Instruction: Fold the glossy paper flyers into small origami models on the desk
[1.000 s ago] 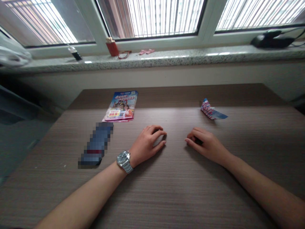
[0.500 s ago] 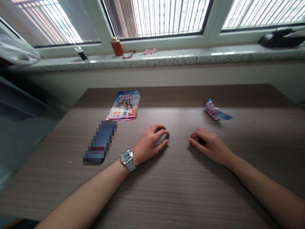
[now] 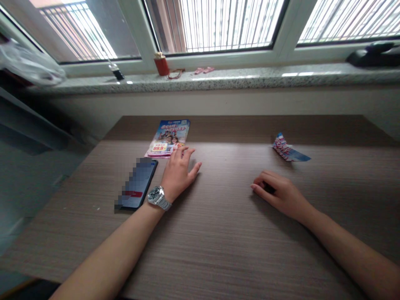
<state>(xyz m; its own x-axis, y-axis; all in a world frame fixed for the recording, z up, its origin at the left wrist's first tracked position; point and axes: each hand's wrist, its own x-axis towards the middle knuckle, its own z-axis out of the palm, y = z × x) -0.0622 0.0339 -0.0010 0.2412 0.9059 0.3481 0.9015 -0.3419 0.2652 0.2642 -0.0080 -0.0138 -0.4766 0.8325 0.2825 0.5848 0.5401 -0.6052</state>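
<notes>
My left hand [image 3: 177, 175], with a steel watch on the wrist, lies stretched out on the wooden table [image 3: 225, 233]. Its fingertips reach the near edge of a colourful leaflet [image 3: 168, 137]. A phone [image 3: 137, 183] lies just left of that hand. My right hand [image 3: 279, 193] rests on the table at centre right with its fingers curled under; nothing shows inside them. A folded blue and red paper piece [image 3: 289, 151] lies beyond my right hand, apart from it.
A stone window sill [image 3: 218, 79] runs behind the table, with a small red container [image 3: 161, 66], a dark small object [image 3: 118, 74] and a black item [image 3: 371, 54] on it. A plastic bag [image 3: 28, 66] sits at far left. The table's left edge drops to the floor.
My left hand has moved up and to the left from the table's middle, uncurling its fingers toward the leaflet. My right hand has stayed put. The view shifted slightly.
</notes>
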